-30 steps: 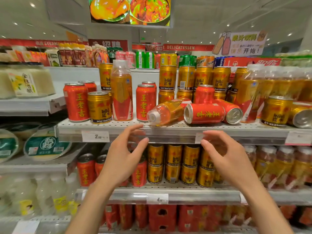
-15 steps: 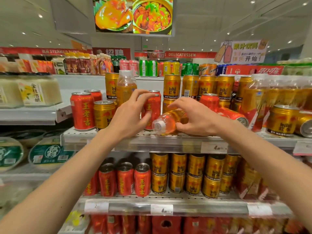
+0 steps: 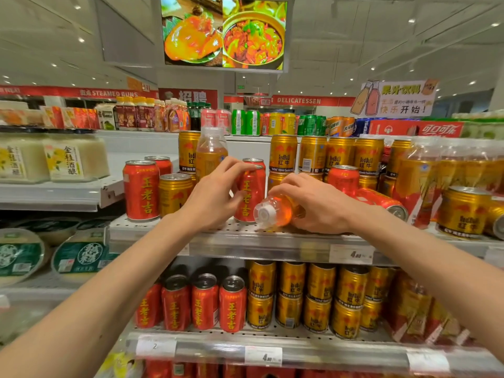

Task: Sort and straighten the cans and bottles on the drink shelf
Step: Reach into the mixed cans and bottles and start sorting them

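Gripping an upright red can (image 3: 249, 195) at shelf centre, the left hand (image 3: 215, 195) has its fingers curled over the rim and its thumb against the label side. The can stands on the perforated drink shelf (image 3: 152, 227), base flat, label facing out.

Right hand (image 3: 316, 203) lies at 3 o'clock of that can, fingers wrapped over a toppled orange bottle (image 3: 275, 211). The bottle lies on its side on the shelf, white cap toward the camera, shoulder touching or just beside the red can's lower right; which of the two cannot be told.

At 3 o'clock of the right hand, a fallen red can (image 3: 381, 200) lies on its side, end facing out. Further toward 3 o'clock, a gold can (image 3: 463, 211) stands upright with another tipped one just beside it at the frame edge.

At 9 o'clock of the left hand: a short gold can (image 3: 174, 193) and a second red can (image 3: 141, 190), both upright, touching. At 12 o'clock of the left hand, an upright orange bottle (image 3: 211, 151) stands behind.

Lower shelf: rows of red and gold cans, upright.
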